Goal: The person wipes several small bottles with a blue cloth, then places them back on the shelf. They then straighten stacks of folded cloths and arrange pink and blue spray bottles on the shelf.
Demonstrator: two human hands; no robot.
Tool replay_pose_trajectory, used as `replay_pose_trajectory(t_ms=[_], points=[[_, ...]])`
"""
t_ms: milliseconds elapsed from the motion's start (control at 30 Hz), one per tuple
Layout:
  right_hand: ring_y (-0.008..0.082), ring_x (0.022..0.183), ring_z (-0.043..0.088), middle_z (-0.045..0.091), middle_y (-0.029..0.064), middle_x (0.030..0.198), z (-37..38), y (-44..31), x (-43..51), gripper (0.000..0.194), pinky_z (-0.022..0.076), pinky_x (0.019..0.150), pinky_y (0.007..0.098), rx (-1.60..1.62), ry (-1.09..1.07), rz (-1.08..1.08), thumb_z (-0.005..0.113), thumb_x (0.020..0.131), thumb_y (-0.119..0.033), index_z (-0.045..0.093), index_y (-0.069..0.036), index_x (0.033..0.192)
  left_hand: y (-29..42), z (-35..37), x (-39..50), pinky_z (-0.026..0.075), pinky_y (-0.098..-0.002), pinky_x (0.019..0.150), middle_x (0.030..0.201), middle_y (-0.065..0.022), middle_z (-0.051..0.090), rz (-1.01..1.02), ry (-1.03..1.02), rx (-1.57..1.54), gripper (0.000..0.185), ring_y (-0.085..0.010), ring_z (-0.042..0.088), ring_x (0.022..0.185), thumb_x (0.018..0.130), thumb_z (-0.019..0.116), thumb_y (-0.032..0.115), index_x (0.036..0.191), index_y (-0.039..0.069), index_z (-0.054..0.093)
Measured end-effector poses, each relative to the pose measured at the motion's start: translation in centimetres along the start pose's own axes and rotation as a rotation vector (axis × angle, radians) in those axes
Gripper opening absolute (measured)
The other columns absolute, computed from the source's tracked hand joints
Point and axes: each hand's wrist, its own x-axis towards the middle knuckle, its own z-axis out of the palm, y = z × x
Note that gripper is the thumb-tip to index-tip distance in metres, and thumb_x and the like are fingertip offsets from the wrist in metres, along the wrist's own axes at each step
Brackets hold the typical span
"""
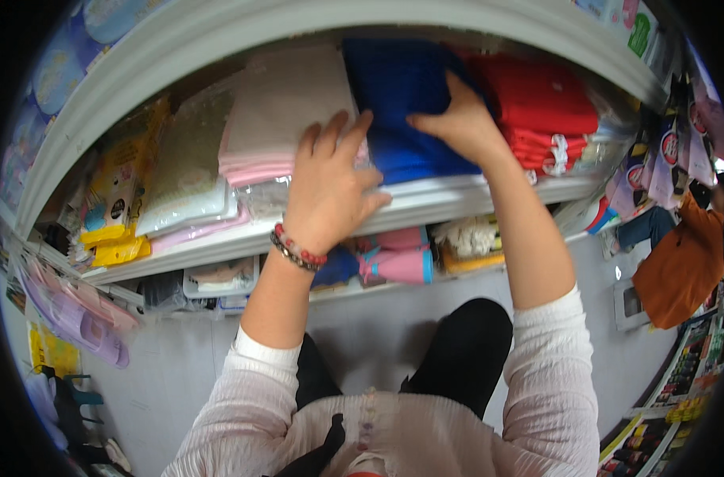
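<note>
My left hand point(336, 185), with a bead bracelet at its wrist, is over the right front part of a folded pale pink cloth stack point(284, 113). Its fingers are apart, and nothing is held in them. On a blue folded cloth point(397, 101), my right hand point(463, 122) lies near the right side, thumb and index finger spread; its other fingers are partly hidden. A red folded cloth stack point(541, 98) lies just right of that hand. All these stacks sit on a white shelf point(439, 194).
Clear-wrapped packs point(189, 161) and yellow packages point(114, 197) fill the shelf's left part. An upper shelf edge point(338, 15) curves above my hands. Pink and blue goods point(397, 259) are on the level below. At right, a person in an orange-brown top point(675, 268) is near hanging packs point(666, 143).
</note>
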Motion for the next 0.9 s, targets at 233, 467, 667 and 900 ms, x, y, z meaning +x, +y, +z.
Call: replay_pose_trajectory(t_ms=[233, 467, 667, 900], points=[[0.0436, 0.131, 0.054, 0.056, 0.0344, 0.136, -0.3, -1.4, -0.5, 0.102, 0.0439, 0.11, 0.0402, -0.044, -0.008, 0.016, 0.085, 0.065, -0.039, 0.044, 0.011, 0.144, 0.4, -0.7, 0.3, 0.033, -0.0551, 0.113, 0.151, -0.0134, 0.048, -0.034, 0.027, -0.036, 0.03, -0.0374, 0.039, 0.14, 0.063, 0.085, 0.034, 0.088, 0.018, 0.081], [0.0433, 0.126, 0.058, 0.059, 0.0351, 0.132, 0.0, -1.5, -0.8, 0.1, 0.0475, 0.106, 0.0401, -0.106, 0.018, -0.037, 0.085, 0.065, -0.038, 0.045, 0.011, 0.143, 0.5, -0.2, 0.1, 0.033, -0.0541, 0.113, 0.149, -0.014, 0.049, -0.058, 0.069, -0.042, 0.044, -0.0374, 0.042, 0.138, 0.062, 0.086, 0.034, 0.101, 0.016, 0.077], [0.0427, 0.124, 0.059, 0.06, 0.032, 0.131, 0.2, -1.6, -0.9, 0.098, 0.049, 0.104, 0.0402, -0.093, -0.028, -0.072, 0.086, 0.065, -0.038, 0.047, 0.007, 0.143, 0.5, 0.3, -0.1, 0.034, -0.0542, 0.112, 0.149, -0.0129, 0.049, -0.054, 0.073, 0.005, 0.053, -0.0368, 0.043, 0.137, 0.062, 0.086, 0.039, 0.109, 0.019, 0.075], [0.0441, 0.125, 0.057, 0.059, 0.0281, 0.135, 1.4, -2.5, -2.3, 0.109, 0.0497, 0.103, 0.0418, -0.15, 0.01, -0.375, 0.087, 0.063, -0.024, 0.032, -0.01, 0.156, 0.8, 1.1, 0.2, 0.034, -0.0538, 0.112, 0.149, -0.0123, 0.049, -0.086, 0.108, 0.046, 0.056, -0.0367, 0.043, 0.136, 0.06, 0.087, 0.039, 0.112, 0.021, 0.073]])
